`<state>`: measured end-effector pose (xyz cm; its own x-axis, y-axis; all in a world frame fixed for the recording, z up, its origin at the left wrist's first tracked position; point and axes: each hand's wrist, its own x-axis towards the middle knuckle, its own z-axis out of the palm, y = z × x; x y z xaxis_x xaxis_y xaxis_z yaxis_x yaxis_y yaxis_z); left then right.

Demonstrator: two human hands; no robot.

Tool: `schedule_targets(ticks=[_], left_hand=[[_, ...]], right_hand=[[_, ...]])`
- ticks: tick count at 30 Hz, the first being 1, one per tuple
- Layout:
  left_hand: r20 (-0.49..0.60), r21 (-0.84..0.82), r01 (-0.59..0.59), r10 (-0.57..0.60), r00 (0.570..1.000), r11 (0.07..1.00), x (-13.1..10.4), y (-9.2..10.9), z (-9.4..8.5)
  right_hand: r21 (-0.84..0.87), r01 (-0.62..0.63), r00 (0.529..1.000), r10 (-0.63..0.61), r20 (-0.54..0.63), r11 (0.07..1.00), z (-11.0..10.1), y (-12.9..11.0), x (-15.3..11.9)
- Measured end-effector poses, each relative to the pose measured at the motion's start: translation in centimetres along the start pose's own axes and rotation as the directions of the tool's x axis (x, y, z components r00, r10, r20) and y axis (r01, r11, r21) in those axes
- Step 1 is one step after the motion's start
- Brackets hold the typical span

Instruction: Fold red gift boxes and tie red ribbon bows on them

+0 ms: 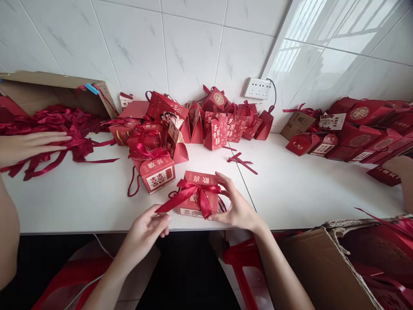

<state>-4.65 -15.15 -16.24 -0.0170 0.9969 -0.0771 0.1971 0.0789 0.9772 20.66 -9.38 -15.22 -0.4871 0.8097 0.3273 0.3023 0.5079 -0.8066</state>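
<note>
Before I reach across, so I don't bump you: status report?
Right grip on near box, right side. Left grip at ribbon tail. Another box close behind, left.

A small gift-packing workshop, by the look of it: red gift boxes (363, 135) massed at right, satin ribbons (66, 119) spilling from a cardboard carton (53, 79) at left, a white worktable (287, 191) across the middle, red plastic stools (242, 257) below, tiled wall (193, 43) behind.
</note>
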Motion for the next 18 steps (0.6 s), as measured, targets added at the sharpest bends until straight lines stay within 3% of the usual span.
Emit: schedule_targets(ticks=[4,9,12,14,15,18], left_hand=[[-0.24,0.042,-0.175,0.18,0.954,0.984,1.0,2.2,-1.1],[-0.022,0.347,-0.362,0.393,0.919,0.865,2.5,5.5,2.0],[-0.016,0.402,-0.475,0.525,0.851,0.783,2.3,6.4,4.2],[-0.027,0.382,-0.599,0.657,0.754,0.704,1.7,6.8,5.4],[-0.025,0.377,-0.668,0.728,0.685,0.642,1.3,6.9,6.0],[0.05,0.415,-0.828,0.899,0.434,0.377,0.0,7.3,7.8]], right_hand=[[-0.129,0.083,0.99,-0.097,-0.102,0.988,0.1,-0.8,-1.2],[-0.19,0.135,0.974,-0.165,-0.153,0.972,-0.1,-1.7,-2.4],[-0.223,0.13,0.965,-0.175,-0.197,0.966,-0.7,-2.2,-3.3],[-0.253,0.13,0.954,-0.19,-0.233,0.959,-0.9,-2.5,-4.0],[-0.266,0.128,0.948,-0.197,-0.25,0.955,-1.0,-2.6,-4.3],[-0.281,0.119,0.925,-0.209,-0.316,0.952,-1.1,-2.9,-5.4]])
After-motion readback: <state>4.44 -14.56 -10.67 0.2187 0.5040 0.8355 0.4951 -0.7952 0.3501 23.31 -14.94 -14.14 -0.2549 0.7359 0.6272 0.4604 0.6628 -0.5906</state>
